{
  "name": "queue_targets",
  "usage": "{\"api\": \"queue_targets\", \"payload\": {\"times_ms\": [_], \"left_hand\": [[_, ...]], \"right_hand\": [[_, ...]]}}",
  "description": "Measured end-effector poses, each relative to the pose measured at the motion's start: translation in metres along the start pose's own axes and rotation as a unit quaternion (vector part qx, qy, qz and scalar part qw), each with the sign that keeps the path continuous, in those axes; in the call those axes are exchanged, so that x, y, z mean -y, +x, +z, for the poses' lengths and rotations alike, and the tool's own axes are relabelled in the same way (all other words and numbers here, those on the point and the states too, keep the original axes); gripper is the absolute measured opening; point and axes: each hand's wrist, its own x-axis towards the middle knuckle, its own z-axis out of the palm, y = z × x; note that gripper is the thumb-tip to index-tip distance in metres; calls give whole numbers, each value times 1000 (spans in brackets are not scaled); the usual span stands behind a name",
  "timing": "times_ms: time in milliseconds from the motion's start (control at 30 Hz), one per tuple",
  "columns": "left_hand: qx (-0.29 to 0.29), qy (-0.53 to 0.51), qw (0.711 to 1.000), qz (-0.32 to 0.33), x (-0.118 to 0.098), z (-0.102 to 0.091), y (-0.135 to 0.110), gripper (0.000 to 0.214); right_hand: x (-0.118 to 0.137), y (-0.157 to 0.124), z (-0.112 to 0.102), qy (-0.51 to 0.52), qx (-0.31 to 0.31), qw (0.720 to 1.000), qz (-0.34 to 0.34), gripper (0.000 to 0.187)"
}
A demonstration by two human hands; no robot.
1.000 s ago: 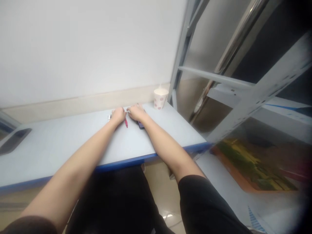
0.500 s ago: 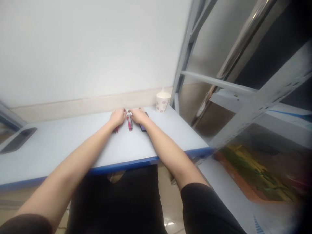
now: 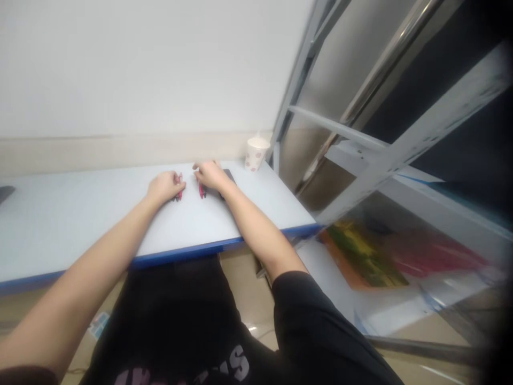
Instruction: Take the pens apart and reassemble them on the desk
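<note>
Left hand (image 3: 165, 188) and right hand (image 3: 210, 175) farther apart than before, curled over a red item (image 3: 178, 188) and a second red item (image 3: 201, 190); grip on each impossible to tell, fingers hiding both. Phone (image 3: 229, 174) half-covered on desk (image 3: 80, 224).

A pale grey desk (image 3: 80, 224) with a blue front edge (image 3: 180, 252) — far right, a white cup (image 3: 256, 155) patterned in pink; mid-desk, red pens (image 3: 201, 191); nearest, a black shirt (image 3: 168, 326) with white lettering (image 3: 236, 363).
</note>
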Motion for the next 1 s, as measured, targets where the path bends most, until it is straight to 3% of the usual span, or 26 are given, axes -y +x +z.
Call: {"api": "queue_targets", "payload": {"times_ms": [167, 300, 367, 467, 533, 667, 767, 833, 1000], "left_hand": [[-15, -28, 999, -39, 1, 3, 1, 18], [-75, -190, 977, -60, 5, 8, 0, 19], [-114, -328, 934, -83, 7, 8, 3, 18], [-160, -520, 833, -103, 11, 3, 8, 15], [-165, -601, 777, -89, 14, -1, 10, 14], [-116, -666, 735, -50, 17, -7, 8, 9], [-92, -674, 732, -36, 20, -6, 6, 24], [-112, -647, 753, -27, 23, -2, 6, 38], [-169, -388, 900, 107, 33, 11, 5, 32]], "right_hand": [[6, -1, -2, 12, -2, 1000, -22, 27], [10, -4, -7, 40, -9, 998, -38, 22], [16, -6, -6, 91, -8, 995, -36, 26], [32, -9, 1, 178, 22, 983, -23, 41], [45, -12, 10, 191, 31, 981, -20, 42], [58, -15, 19, 223, 3, 974, -26, 35], [49, -13, 13, 262, -17, 965, -17, 38], [37, -11, 5, 304, -9, 953, 5, 41], [5, -6, -7, 428, 26, 901, 61, 55]]}}
